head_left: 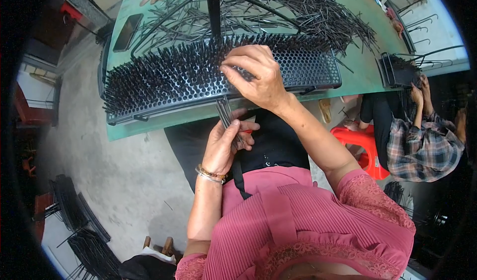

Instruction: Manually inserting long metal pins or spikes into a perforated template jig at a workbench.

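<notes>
A long black perforated rack (310, 70) lies along the near edge of the green table. Thin dark sticks (164, 71) stand upright in its holes, crowded on the left and along the far side; bare holes show on the right. My left hand (223, 143) is below the rack's front edge, closed around a bundle of thin dark sticks (224, 112) pointing up toward the rack. Over the rack's middle, my right hand (258, 76) is closed, thumb and fingertips together close to the standing sticks. What its fingertips hold, if anything, I cannot make out.
Loose dark sticks (330, 11) are heaped across the far part of the green table (121, 130). A black metal frame (213, 11) rises behind the rack. A phone-like dark slab (128, 32) lies at left. At right, a person in a plaid shirt (422, 148) handles another rack (400, 74) beside a red stool (365, 148).
</notes>
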`<act>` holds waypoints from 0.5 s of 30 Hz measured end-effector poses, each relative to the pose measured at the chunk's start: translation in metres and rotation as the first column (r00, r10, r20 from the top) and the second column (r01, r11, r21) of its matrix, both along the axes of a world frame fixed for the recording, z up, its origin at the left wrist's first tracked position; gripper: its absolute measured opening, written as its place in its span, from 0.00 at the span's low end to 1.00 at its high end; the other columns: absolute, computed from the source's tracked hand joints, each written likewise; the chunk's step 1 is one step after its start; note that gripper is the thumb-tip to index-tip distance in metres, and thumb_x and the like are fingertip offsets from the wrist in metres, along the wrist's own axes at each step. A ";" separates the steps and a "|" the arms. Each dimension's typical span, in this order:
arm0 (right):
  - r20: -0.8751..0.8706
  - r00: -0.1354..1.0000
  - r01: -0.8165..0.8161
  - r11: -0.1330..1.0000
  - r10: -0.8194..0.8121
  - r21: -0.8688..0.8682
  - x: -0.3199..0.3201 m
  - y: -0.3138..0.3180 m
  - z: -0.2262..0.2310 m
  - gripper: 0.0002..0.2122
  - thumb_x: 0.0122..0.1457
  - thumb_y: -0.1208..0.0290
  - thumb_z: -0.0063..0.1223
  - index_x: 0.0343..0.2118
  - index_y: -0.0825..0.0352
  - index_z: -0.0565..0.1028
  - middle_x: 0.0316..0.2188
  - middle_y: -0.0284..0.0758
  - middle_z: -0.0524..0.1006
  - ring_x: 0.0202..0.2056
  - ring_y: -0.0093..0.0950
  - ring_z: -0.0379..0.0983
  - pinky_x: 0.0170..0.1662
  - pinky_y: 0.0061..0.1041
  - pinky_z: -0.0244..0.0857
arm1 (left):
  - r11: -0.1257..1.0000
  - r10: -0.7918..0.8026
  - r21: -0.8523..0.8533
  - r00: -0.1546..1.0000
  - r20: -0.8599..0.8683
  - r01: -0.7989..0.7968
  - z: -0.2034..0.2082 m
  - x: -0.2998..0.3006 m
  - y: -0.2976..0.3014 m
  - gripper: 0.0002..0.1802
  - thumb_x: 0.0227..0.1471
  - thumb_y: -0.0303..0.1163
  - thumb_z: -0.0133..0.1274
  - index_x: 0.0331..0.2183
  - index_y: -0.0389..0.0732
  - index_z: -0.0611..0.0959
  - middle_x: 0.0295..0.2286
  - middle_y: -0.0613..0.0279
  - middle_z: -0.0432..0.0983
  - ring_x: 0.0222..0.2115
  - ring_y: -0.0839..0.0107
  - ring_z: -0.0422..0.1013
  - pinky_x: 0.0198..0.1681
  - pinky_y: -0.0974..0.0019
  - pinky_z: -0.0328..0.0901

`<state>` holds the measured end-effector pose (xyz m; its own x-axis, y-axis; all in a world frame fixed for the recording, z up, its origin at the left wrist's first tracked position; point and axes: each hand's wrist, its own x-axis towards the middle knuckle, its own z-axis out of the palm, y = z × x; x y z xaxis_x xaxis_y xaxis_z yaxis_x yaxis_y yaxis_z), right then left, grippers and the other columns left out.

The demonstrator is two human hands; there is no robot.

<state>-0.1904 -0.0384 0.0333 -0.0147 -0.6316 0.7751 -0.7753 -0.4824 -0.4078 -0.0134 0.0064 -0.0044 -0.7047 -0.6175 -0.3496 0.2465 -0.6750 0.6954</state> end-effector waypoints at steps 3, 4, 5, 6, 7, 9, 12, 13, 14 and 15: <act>0.005 0.999 0.033 0.999 -0.033 -0.041 0.002 0.001 -0.002 0.06 0.45 0.74 0.62 0.27 0.65 0.78 0.28 0.33 0.77 0.32 0.30 0.73 0.38 0.27 0.61 | 1.000 -0.018 -0.020 1.000 0.011 0.018 0.003 0.000 -0.001 0.22 0.60 0.32 0.40 0.53 0.32 0.62 0.38 0.46 0.74 0.30 0.71 0.73 0.31 0.71 0.69; 0.016 0.999 0.050 0.999 -0.050 -0.011 0.003 0.001 -0.003 0.06 0.45 0.74 0.61 0.27 0.65 0.78 0.28 0.33 0.77 0.32 0.30 0.73 0.37 0.27 0.61 | 1.000 -0.018 -0.021 1.000 0.011 0.018 0.005 0.000 0.000 0.22 0.60 0.32 0.40 0.53 0.32 0.62 0.38 0.46 0.74 0.30 0.71 0.73 0.31 0.71 0.69; 0.027 0.997 0.066 0.998 -0.067 0.018 0.003 0.002 -0.003 0.05 0.45 0.75 0.61 0.26 0.65 0.78 0.28 0.33 0.77 0.32 0.30 0.73 0.37 0.27 0.61 | 1.000 -0.005 0.000 1.000 0.021 0.005 0.008 0.000 0.001 0.23 0.59 0.31 0.40 0.53 0.32 0.61 0.38 0.46 0.74 0.29 0.70 0.73 0.31 0.71 0.69; 0.027 0.998 0.065 0.998 -0.065 0.018 0.004 0.003 -0.003 0.05 0.45 0.75 0.61 0.26 0.65 0.78 0.28 0.33 0.77 0.32 0.30 0.73 0.37 0.27 0.61 | 1.000 0.008 0.020 0.999 0.031 -0.009 0.009 0.000 0.001 0.23 0.59 0.31 0.40 0.54 0.32 0.61 0.38 0.46 0.74 0.29 0.70 0.73 0.31 0.71 0.69; 0.045 0.997 0.060 0.998 -0.061 0.022 0.005 0.004 -0.003 0.05 0.45 0.75 0.60 0.26 0.65 0.78 0.28 0.33 0.77 0.32 0.29 0.73 0.37 0.27 0.61 | 1.000 0.009 0.019 0.999 0.031 -0.010 0.009 0.000 0.001 0.23 0.59 0.31 0.40 0.54 0.32 0.61 0.38 0.46 0.74 0.29 0.70 0.73 0.31 0.71 0.69; 0.063 0.996 0.055 0.998 -0.056 0.026 0.006 0.004 -0.002 0.04 0.45 0.75 0.60 0.26 0.65 0.78 0.29 0.33 0.77 0.32 0.29 0.73 0.37 0.27 0.61 | 1.000 -0.013 -0.009 0.999 0.032 0.013 0.009 0.001 0.001 0.23 0.59 0.31 0.40 0.53 0.32 0.62 0.39 0.46 0.74 0.29 0.69 0.73 0.31 0.71 0.69; 0.062 0.998 0.007 1.000 -0.009 0.027 0.007 0.002 -0.002 0.04 0.46 0.75 0.60 0.26 0.65 0.78 0.29 0.33 0.77 0.32 0.29 0.73 0.37 0.27 0.61 | 1.000 -0.016 -0.020 0.999 0.048 0.016 0.009 0.000 0.001 0.22 0.59 0.31 0.40 0.53 0.32 0.62 0.38 0.46 0.75 0.29 0.70 0.73 0.31 0.72 0.69; 0.052 0.998 0.021 1.000 -0.022 0.020 0.006 0.000 -0.001 0.04 0.46 0.75 0.60 0.26 0.65 0.78 0.29 0.33 0.77 0.32 0.29 0.73 0.37 0.27 0.61 | 1.000 -0.015 -0.020 0.999 0.048 0.016 0.007 0.000 0.001 0.22 0.59 0.31 0.40 0.53 0.32 0.62 0.38 0.46 0.75 0.29 0.70 0.73 0.31 0.72 0.69; 0.043 0.998 0.035 0.999 -0.036 0.014 0.006 -0.001 -0.001 0.04 0.46 0.75 0.60 0.27 0.65 0.78 0.29 0.33 0.77 0.32 0.29 0.73 0.37 0.27 0.61 | 1.000 -0.013 -0.026 0.999 0.048 0.014 0.005 0.000 0.001 0.22 0.59 0.31 0.40 0.53 0.32 0.63 0.38 0.47 0.75 0.29 0.70 0.73 0.31 0.72 0.69; 0.043 0.998 0.034 0.999 -0.034 0.014 0.006 -0.002 0.000 0.04 0.46 0.75 0.60 0.27 0.65 0.78 0.29 0.33 0.77 0.32 0.29 0.73 0.37 0.27 0.61 | 0.999 -0.009 -0.032 0.999 0.048 0.010 0.004 0.001 0.001 0.22 0.59 0.31 0.40 0.52 0.32 0.63 0.38 0.47 0.75 0.29 0.70 0.73 0.30 0.72 0.69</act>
